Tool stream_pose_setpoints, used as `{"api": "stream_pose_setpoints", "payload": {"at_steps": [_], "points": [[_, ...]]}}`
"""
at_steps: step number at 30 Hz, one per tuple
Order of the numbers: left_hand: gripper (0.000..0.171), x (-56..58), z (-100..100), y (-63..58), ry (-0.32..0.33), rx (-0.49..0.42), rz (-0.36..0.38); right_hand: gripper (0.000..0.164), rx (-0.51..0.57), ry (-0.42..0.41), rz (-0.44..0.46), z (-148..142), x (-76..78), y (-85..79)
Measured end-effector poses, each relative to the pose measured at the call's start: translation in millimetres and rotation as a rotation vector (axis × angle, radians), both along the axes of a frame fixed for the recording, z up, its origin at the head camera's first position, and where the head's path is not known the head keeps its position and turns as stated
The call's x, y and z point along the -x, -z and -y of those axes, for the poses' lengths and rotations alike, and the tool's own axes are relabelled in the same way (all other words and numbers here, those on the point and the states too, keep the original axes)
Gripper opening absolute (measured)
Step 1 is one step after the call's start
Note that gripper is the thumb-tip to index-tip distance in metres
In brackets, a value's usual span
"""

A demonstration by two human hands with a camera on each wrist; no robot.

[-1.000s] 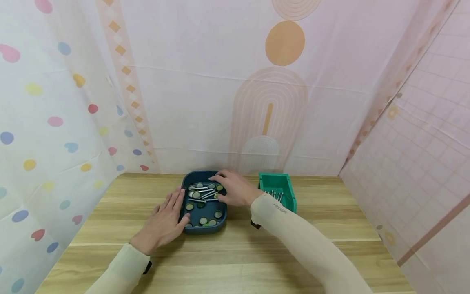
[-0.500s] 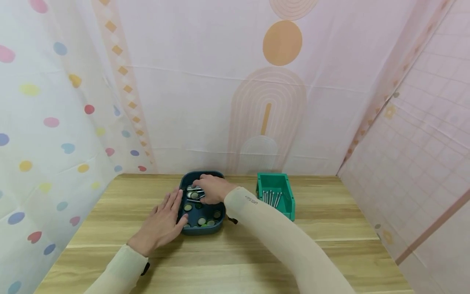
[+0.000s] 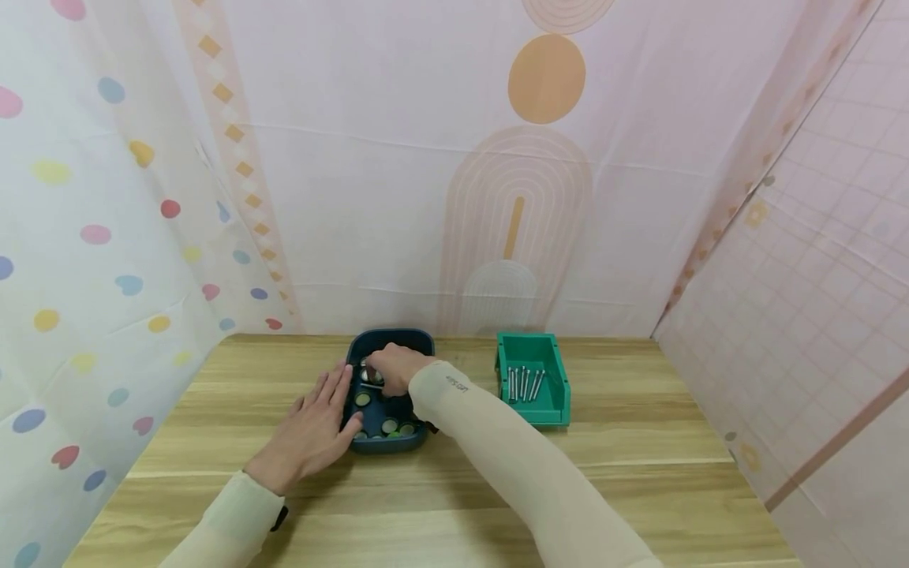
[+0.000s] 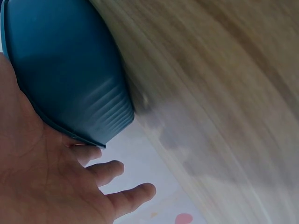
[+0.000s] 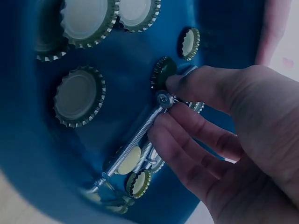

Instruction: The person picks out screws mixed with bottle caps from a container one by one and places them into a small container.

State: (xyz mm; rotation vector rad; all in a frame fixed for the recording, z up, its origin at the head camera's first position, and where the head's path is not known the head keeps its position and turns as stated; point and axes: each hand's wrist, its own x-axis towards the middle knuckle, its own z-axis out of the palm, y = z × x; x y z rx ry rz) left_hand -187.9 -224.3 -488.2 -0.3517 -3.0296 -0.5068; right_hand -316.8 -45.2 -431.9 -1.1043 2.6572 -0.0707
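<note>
A dark blue tub holds several bottle caps and long metal screws. My left hand rests along the tub's left side, fingers fairly straight, thumb near the rim; in the left wrist view the palm lies against the rim. My right hand reaches down inside the tub. Its thumb and forefinger pinch a screw near the head, while the other fingers curl beside it. A dark green cap lies right by the thumb tip. In the head view this hand hides part of the contents.
A green bin stands right of the tub, with several screws lying in it. Both containers sit on a wood-grain table. Patterned cloth hangs behind the table and at both sides.
My right hand has moved left and deeper into the tub, from its right rim to the screws, and its fingers have closed in. The left hand has stayed at the tub's side.
</note>
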Motion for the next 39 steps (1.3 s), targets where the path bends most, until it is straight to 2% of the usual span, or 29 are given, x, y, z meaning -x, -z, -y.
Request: {"api": "stream_pose_setpoints", "payload": {"at_steps": [5, 12, 17, 23, 29, 34, 39], "points": [[0.085, 0.1, 0.3, 0.8, -0.002, -0.003, 0.005, 0.040, -0.016, 0.028, -0.007, 3.6, -5.3, -0.8], [0.086, -0.6, -0.3, 0.8, -0.005, 0.000, -0.005, 0.018, -0.052, 0.035, -0.040, 9.9, -5.0, 3.1], [0.086, -0.7, -0.5, 0.7, -0.007, 0.006, -0.010, 0.012, -0.091, 0.038, -0.075, 14.8, -3.5, 6.0], [0.086, -1.2, -0.7, 0.8, -0.009, 0.013, -0.007, 0.019, -0.104, 0.020, -0.081, 9.4, -5.6, 5.9], [0.087, -0.9, -2.2, 0.1, -0.014, 0.006, -0.004, 0.029, -0.039, -0.007, -0.047, -7.2, -4.5, 3.2], [0.087, 0.0, -3.5, -1.3, -0.014, 0.004, -0.001, 0.031, -0.007, -0.054, -0.054, -19.4, 1.8, 3.1], [0.087, 0.9, -4.5, -1.9, -0.012, 0.005, -0.001, 0.037, 0.022, -0.049, -0.031, -28.7, 0.5, 0.8]]}}
